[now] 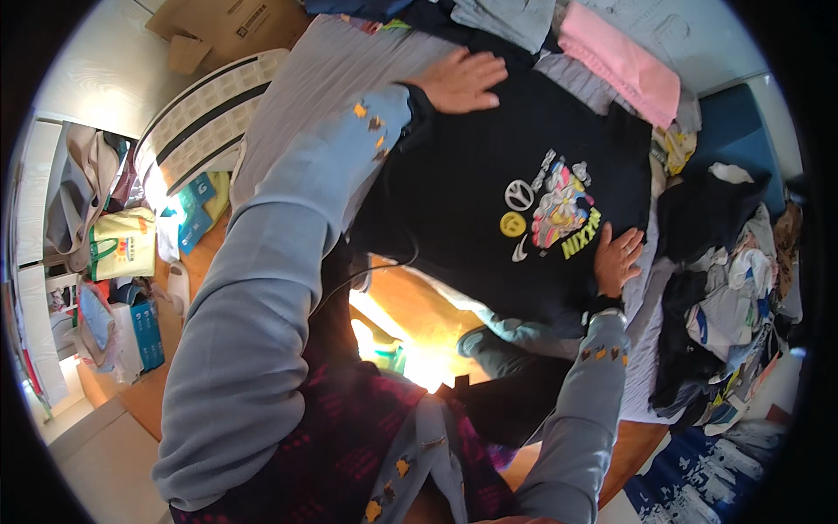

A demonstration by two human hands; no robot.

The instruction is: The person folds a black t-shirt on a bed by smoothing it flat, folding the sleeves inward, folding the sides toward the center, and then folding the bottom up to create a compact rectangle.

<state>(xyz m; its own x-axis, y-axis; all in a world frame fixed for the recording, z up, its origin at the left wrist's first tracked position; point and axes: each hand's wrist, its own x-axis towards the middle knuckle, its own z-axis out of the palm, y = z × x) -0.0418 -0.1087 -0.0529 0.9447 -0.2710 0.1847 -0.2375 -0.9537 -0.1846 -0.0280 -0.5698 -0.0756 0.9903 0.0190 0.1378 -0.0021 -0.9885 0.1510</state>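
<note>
A black top (pixel 452 196) is spread on a bed with a grey quilted cover (pixel 353 59). Its front bears a colourful print (pixel 563 206) with a yellow smiley and lettering. My left hand (pixel 461 82) rests palm down on the far left part of the top, holding nothing, fingers a little apart. Near the right edge below the print, my right hand (pixel 617 259) lies flat on the cloth, a ring on one finger. A thin dark cable (pixel 366 268) hangs across the near left edge of the garment.
Folded clothes (pixel 504 23) and a folded pink cloth (pixel 622 62) lie along the far side. Mixed clothes (pixel 727 295) are heaped at the right. To the left are a cream panel with black stripes (pixel 209 118), a cardboard box (pixel 236 29) and a yellow bag (pixel 124 242).
</note>
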